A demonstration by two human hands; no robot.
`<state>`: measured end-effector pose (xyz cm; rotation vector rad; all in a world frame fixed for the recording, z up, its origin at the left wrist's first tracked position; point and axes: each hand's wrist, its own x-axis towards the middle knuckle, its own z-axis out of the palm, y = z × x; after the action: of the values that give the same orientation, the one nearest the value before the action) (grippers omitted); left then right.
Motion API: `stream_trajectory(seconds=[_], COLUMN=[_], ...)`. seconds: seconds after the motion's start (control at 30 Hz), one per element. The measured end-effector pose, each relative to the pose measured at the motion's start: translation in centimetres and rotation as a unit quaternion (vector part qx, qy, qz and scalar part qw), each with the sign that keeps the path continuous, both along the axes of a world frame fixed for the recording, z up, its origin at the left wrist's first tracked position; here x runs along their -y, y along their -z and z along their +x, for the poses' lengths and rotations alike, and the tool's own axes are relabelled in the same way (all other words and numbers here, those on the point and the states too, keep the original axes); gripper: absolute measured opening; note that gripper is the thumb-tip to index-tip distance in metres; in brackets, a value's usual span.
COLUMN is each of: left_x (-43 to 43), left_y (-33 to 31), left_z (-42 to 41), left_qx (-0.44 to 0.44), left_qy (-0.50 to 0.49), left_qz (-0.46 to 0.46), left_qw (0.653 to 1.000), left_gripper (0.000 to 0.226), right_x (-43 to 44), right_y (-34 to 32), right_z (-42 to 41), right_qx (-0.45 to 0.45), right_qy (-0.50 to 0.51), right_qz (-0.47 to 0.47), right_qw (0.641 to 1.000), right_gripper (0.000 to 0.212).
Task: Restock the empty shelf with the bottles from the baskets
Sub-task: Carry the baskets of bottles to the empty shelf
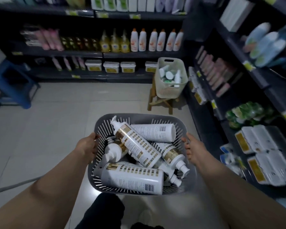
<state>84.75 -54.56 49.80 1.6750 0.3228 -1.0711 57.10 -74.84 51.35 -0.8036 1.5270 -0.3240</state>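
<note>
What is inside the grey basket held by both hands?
Several white pump bottles with gold labels lie piled on their sides. The upper ones cover the lower ones and most of the floor of the grey basket.

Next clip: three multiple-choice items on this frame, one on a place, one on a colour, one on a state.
1. The cream basket stands on: A the wooden stool; B the floor; C a shelf.
2. The carried basket is: A blue; B grey; C red.
3. The bottles in it: A stand upright; B lie piled on their sides; C hang from hooks.
Key: 1 A, it sits on the stool's top; 2 B, its slotted walls are grey; 3 B, they lie crossed over one another.
</note>
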Motion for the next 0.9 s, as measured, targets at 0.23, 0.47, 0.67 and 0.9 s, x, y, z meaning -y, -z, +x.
stream_trajectory(seconds=[0.23,0.47,0.67,0.9], left_x=[5.4,12.0,17.7,25.3], left_y=[-0.1,-1.7,-2.1,0.0], left_z=[10.8,22.8,30.3,36.9], left_qx=[0.000,0.022,0.022,0.013], left_qy=[0.000,0.025,0.052,0.048], left_qz=[0.009,0.017,0.014,0.031], left_qw=[1.000,0.999,0.998,0.998], left_gripper=[0.033,0.033,0.031,0.028], right_x=[4.9,9.9,14.1,21.7], right_y=[0.6,1.9,2.1,3.7], right_z=[11.5,21.8,29.1,35.5], right_qx=[0.017,0.003,0.013,0.024], right_qy=[-0.005,0.029,0.048,0.051], right_qz=[0.007,0.032,0.037,0.046], right_qw=[1.000,0.999,0.998,0.997], right_gripper=[0.033,0.039,0.038,0.046])
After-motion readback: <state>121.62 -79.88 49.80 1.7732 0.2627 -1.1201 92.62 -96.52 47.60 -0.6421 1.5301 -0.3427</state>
